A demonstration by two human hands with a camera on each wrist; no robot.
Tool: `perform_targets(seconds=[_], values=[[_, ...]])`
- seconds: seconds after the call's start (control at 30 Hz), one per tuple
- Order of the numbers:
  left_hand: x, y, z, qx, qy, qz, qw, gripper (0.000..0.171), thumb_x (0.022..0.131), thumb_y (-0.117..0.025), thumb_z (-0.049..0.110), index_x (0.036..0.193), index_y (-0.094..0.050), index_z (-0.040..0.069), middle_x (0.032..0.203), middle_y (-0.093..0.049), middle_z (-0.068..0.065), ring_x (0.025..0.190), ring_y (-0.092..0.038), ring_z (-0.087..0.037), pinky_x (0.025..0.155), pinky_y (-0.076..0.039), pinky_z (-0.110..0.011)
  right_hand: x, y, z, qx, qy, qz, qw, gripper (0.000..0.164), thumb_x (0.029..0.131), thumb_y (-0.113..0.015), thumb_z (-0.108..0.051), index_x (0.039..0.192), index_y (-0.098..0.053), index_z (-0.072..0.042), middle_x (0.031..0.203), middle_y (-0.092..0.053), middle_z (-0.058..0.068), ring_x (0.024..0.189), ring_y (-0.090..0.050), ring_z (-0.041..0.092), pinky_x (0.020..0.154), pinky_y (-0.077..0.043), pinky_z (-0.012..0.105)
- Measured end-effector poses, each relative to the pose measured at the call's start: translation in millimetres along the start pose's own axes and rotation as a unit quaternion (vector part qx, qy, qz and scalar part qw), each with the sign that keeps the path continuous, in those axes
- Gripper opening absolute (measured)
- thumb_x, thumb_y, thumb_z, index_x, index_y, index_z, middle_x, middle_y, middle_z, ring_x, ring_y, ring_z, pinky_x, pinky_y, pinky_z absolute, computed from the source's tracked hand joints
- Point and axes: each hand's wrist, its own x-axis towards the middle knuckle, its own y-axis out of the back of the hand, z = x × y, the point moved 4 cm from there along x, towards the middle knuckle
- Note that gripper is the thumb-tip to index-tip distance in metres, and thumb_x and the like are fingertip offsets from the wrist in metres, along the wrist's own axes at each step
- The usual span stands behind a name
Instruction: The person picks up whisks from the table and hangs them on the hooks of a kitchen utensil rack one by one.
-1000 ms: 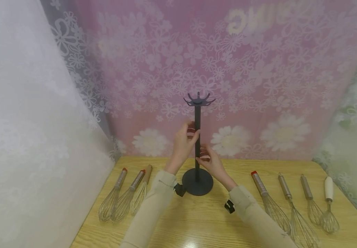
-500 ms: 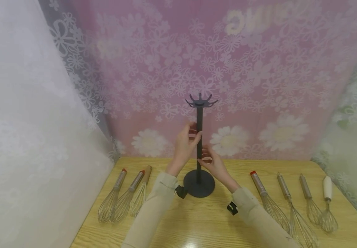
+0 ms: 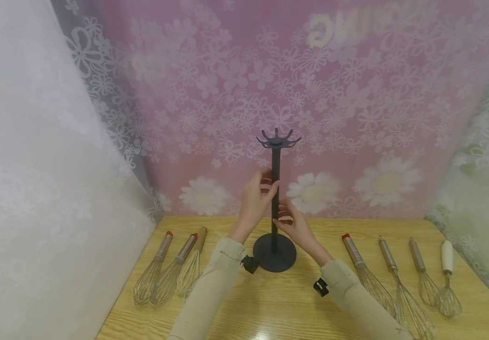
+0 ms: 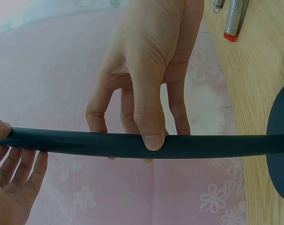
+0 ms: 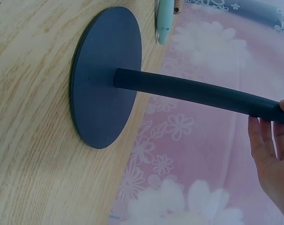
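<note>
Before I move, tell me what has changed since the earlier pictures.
The black stand has shifted slightly rightward and nearer; the left hand and right hand moved with it, gripping it throughout. Nothing was newly grasped or let go. The whisks stayed put.

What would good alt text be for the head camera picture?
A person's left hand and, lower down, right hand hold a dark hooked stand upright on a wooden table. Whisks lie on both sides, before a pink flowered backdrop.
</note>
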Motion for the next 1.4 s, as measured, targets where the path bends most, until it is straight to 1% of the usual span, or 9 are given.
perform_targets(seconds=[0.23,0.4,0.53,0.67,0.8,1.0,1.13,1.37,1.4], values=[[-1.4,-3.0,0.3,0.003,-0.003,-0.001,1.0000,0.033,0.098,-0.069,0.012,0.127,-0.057,0.003,0.112,-0.068,-0.013,0.099,-0.070,-0.024,0.081,-0.062,-0.039,-2.9,3.7,-2.2,0.001,-0.001,0.002,1.000,0.047,0.093,-0.070,0.002,0.137,-0.051,-0.002,0.122,-0.061,0.024,0.106,-0.063,0.042,0.088,-0.059,0.043],[-1.8,-5.0,1.1,0.010,-0.012,0.001,0.9999,0.033,0.097,-0.070,0.013,0.127,-0.058,0.003,0.112,-0.069,-0.012,0.098,-0.071,-0.023,0.080,-0.062,-0.037,-4.2,4.5,-2.6,-0.003,-0.007,0.001,1.000,0.048,0.093,-0.068,0.006,0.137,-0.050,0.001,0.121,-0.060,0.027,0.107,-0.062,0.045,0.090,-0.058,0.052],[-2.8,-6.0,1.8,0.010,-0.016,0.001,0.9998,0.033,0.098,-0.069,0.014,0.127,-0.058,0.004,0.112,-0.069,-0.011,0.098,-0.071,-0.022,0.080,-0.062,-0.033,-7.8,6.8,-19.9,0.001,-0.007,-0.007,1.000,0.046,0.093,-0.066,0.010,0.135,-0.050,0.006,0.119,-0.059,0.032,0.107,-0.061,0.049,0.089,-0.056,0.057],[-3.4,-7.4,3.2,0.010,-0.017,0.001,0.9998,0.034,0.097,-0.070,0.013,0.127,-0.058,0.004,0.112,-0.069,-0.011,0.098,-0.071,-0.022,0.080,-0.062,-0.032,-12.4,10.5,-40.1,-0.003,-0.004,-0.012,1.000,0.045,0.092,-0.066,0.011,0.134,-0.050,0.009,0.115,-0.061,0.032,0.105,-0.062,0.049,0.089,-0.057,0.055],[-3.5,-8.8,5.8,0.005,-0.020,0.002,0.9998,0.033,0.097,-0.070,0.011,0.126,-0.059,0.003,0.112,-0.069,-0.012,0.097,-0.071,-0.023,0.080,-0.062,-0.034,-14.4,12.5,-45.5,-0.006,0.004,-0.010,1.000,0.044,0.091,-0.067,0.012,0.132,-0.050,0.010,0.115,-0.061,0.033,0.104,-0.062,0.050,0.088,-0.057,0.055],[-3.8,-10.5,9.0,-0.003,-0.014,0.001,0.9999,0.033,0.097,-0.070,0.013,0.126,-0.059,0.003,0.112,-0.069,-0.011,0.097,-0.072,-0.022,0.080,-0.061,-0.027,-16.3,14.8,-45.5,-0.008,0.010,-0.008,1.000,0.044,0.091,-0.067,0.012,0.132,-0.051,0.009,0.114,-0.061,0.032,0.103,-0.062,0.050,0.087,-0.058,0.055],[-4.7,-11.5,10.0,-0.012,-0.007,-0.002,0.9999,0.033,0.096,-0.071,0.010,0.126,-0.059,0.003,0.112,-0.069,-0.011,0.097,-0.071,-0.023,0.081,-0.062,-0.033,-17.3,15.9,-45.7,-0.011,0.009,-0.007,1.000,0.044,0.091,-0.067,0.012,0.132,-0.052,0.009,0.113,-0.061,0.032,0.103,-0.062,0.050,0.087,-0.057,0.055],[-6.5,-13.8,10.8,-0.023,-0.009,-0.005,0.9997,0.032,0.098,-0.070,0.014,0.126,-0.059,0.003,0.113,-0.069,-0.012,0.098,-0.071,-0.024,0.081,-0.062,-0.039,-16.1,16.8,-7.5,-0.015,0.002,-0.003,1.000,0.046,0.093,-0.070,0.002,0.135,-0.053,-0.004,0.119,-0.062,0.021,0.105,-0.064,0.039,0.088,-0.060,0.038],[-6.6,-14.1,11.1,-0.027,-0.009,-0.005,0.9996,0.032,0.098,-0.069,0.014,0.126,-0.059,0.003,0.113,-0.068,-0.013,0.098,-0.071,-0.025,0.081,-0.062,-0.042,-16.4,17.2,-7.4,-0.016,-0.004,-0.003,1.000,0.046,0.093,-0.070,0.002,0.135,-0.053,-0.005,0.119,-0.062,0.021,0.105,-0.064,0.038,0.088,-0.060,0.037]])
